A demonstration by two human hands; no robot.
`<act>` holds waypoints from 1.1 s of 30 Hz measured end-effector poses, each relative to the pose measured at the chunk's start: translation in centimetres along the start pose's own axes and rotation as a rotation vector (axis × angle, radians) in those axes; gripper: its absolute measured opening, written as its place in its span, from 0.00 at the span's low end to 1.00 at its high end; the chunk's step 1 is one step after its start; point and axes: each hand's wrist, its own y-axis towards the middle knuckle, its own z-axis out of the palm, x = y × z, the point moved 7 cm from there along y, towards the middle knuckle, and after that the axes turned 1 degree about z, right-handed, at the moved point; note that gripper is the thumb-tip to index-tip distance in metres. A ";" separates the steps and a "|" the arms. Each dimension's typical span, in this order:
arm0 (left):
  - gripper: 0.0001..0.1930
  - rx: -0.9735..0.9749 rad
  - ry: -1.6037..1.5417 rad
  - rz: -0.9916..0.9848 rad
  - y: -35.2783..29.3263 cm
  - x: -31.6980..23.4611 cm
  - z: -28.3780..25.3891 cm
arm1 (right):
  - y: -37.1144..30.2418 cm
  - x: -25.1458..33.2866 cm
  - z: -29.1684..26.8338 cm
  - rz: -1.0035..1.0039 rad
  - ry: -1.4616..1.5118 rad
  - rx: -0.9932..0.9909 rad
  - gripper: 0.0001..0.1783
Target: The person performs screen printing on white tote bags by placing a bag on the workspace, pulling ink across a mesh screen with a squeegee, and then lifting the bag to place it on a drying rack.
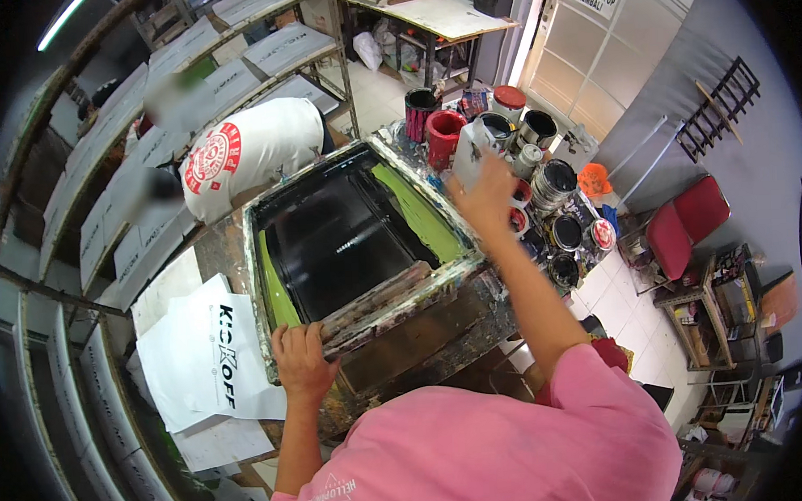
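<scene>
A screen printing frame (255, 257) lies tilted on the workbench in front of me. Its mesh carries glossy black ink (347, 239), with green strips along both sides. My left hand (304, 362) has its fingers curled over the near-left corner of the frame. Along the near side rests a long wooden squeegee (381, 298), its left end close to that hand. My right hand (488, 193) is past the frame's right side, by a whitish container (470, 153) among the ink cans. Motion smears its fingers, and I cannot tell whether it touches the container.
Ink cans, including a red tub (445, 137) and an open can (555, 181), crowd the right. Printed white sheets (199, 349) lie left. A co-worker in a white shirt (262, 145) bends beyond the frame, near racks (204, 44) of sheets. A red chair (677, 229) stands right.
</scene>
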 end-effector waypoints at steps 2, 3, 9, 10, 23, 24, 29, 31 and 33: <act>0.38 -0.018 -0.025 0.004 -0.2 -0.4 0.7 | 4.4 -8.6 2.6 0.286 -0.259 -0.021 0.55; 0.39 -0.025 -0.026 0.009 -0.5 -0.4 1.2 | 5.7 -11.4 4.1 0.327 -0.389 0.026 0.57; 0.35 -0.003 -0.001 -0.017 -4.1 0.0 5.4 | 7.0 -14.2 10.2 0.461 -0.394 0.259 0.55; 0.34 -0.007 0.001 -0.025 -4.6 0.0 5.9 | 7.0 -14.3 10.4 0.451 -0.327 0.230 0.54; 0.22 -0.006 -0.003 -0.060 -7.8 0.4 10.4 | 9.2 0.0 11.1 -0.276 0.031 0.334 0.41; 0.21 -0.008 -0.001 -0.059 -8.0 0.5 10.5 | 8.8 2.0 12.2 -0.286 -0.054 0.449 0.41; 0.17 -0.057 0.026 -0.039 -7.8 0.4 10.2 | 8.9 6.3 20.1 -0.464 -0.484 0.623 0.38; 0.16 -0.041 0.033 -0.029 -7.6 0.5 10.0 | 9.7 7.8 23.3 -0.499 -0.604 0.660 0.34; 0.15 -0.064 0.042 -0.019 -7.6 0.5 10.0 | 10.5 7.9 26.9 -0.573 -0.656 0.651 0.32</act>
